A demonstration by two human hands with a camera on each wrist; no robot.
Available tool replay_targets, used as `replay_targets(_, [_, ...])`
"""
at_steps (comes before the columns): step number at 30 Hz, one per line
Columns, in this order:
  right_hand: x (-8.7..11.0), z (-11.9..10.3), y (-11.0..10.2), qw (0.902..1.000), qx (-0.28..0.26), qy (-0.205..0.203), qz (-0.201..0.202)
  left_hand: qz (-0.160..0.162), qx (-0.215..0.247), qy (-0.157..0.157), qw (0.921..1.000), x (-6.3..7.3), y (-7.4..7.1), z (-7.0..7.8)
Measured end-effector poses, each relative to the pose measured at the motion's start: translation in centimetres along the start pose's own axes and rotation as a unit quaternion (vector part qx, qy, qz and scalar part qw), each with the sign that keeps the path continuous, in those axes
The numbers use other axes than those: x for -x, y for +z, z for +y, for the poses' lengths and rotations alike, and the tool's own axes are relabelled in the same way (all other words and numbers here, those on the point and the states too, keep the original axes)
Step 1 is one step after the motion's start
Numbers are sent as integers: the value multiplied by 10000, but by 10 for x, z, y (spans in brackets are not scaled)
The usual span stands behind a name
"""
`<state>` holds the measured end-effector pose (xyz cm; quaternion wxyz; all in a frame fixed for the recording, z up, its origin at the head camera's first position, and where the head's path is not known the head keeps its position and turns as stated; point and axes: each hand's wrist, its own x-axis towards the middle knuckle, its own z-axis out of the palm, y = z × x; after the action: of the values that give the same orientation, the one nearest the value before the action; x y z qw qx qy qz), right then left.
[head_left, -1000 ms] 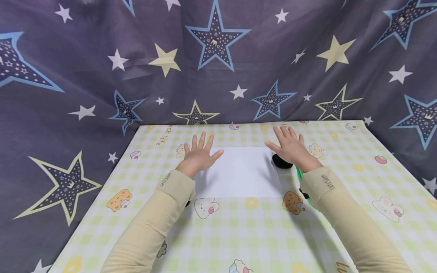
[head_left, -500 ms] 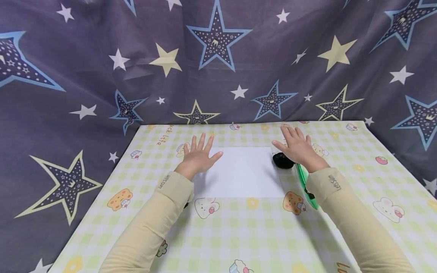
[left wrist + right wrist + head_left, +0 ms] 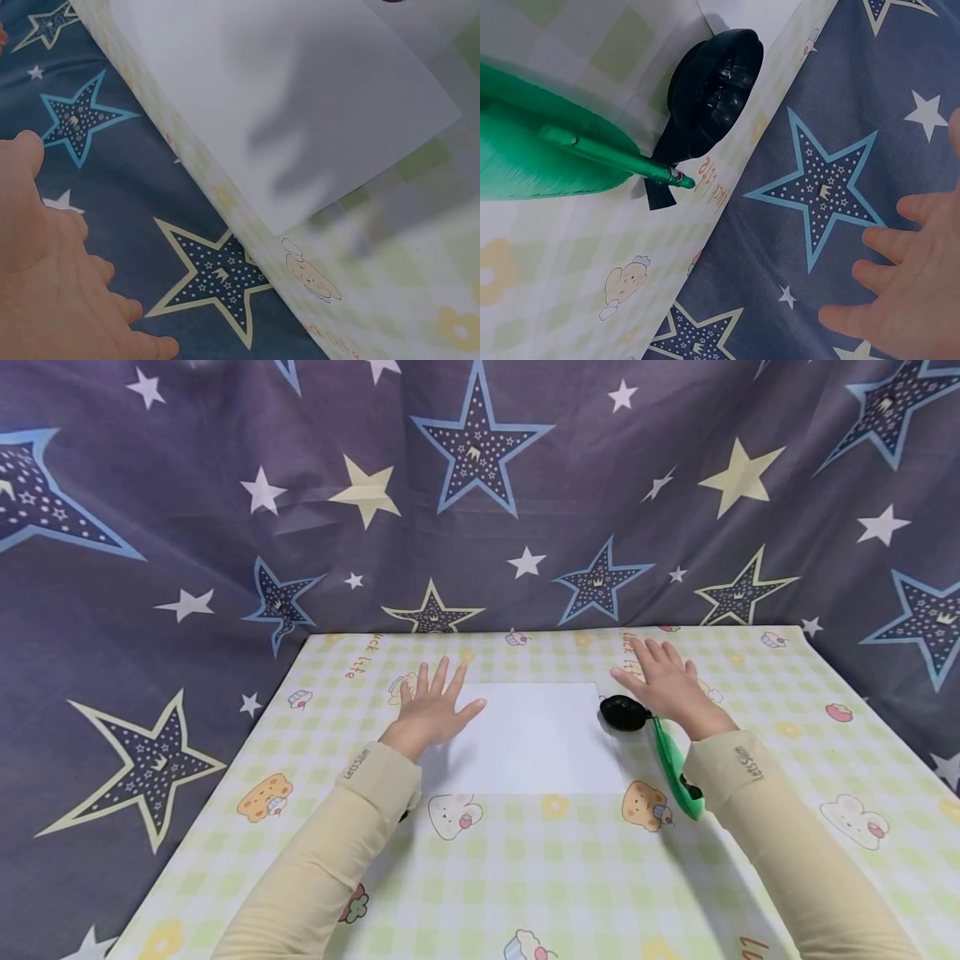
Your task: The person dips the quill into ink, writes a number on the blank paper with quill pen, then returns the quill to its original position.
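A blank white sheet of paper lies on the table in the head view. My left hand, fingers spread and holding nothing, is raised over the sheet's left edge; its shadow falls on the paper in the left wrist view. My right hand, also spread and holding nothing, is right of the sheet. Near it lies a round, hollow black object with a ridged inside. A slim green pen-like stick runs along a larger green object, with a black strip at its tip.
The table wears a green-checked cover with cartoon prints. A dark star-patterned curtain hangs behind its far edge and at its left side. A small black bit shows beside my left sleeve.
My right hand has shifted to the right, uncovering more of the black object and the green one. My left hand has drifted slightly left and down. The sheet has not moved.
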<state>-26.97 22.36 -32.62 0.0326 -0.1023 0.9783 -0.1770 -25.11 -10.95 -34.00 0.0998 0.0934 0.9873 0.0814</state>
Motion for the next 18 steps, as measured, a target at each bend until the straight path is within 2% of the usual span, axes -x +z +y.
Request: replay_targets(18, [6, 10, -2, 9997, -102, 210, -15, -108, 38, 50, 9999, 7, 10, -7])
